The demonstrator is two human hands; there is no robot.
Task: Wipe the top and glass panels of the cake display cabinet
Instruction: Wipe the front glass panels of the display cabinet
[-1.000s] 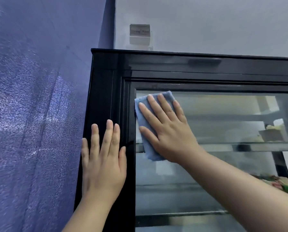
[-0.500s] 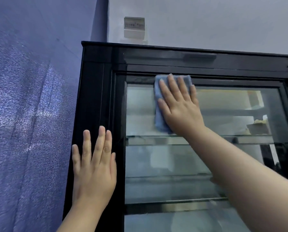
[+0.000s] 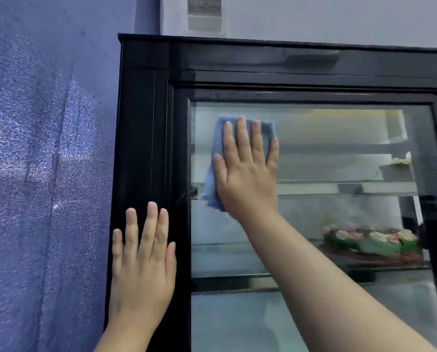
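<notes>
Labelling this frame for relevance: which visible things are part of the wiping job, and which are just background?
In the job:
- blue cloth, pressed flat on the glass panel by the right hand
- left hand, flat on the black cabinet frame

Background:
- decorated cake on a shelf inside
- white wall box above the cabinet
- blue textured wall

blue textured wall (image 3: 39, 148) left | pale wall (image 3: 339, 19) behind | white wall box (image 3: 204, 12)

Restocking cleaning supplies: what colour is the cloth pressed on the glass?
Blue; the folded blue cloth under the right hand shows in the head view.
</notes>
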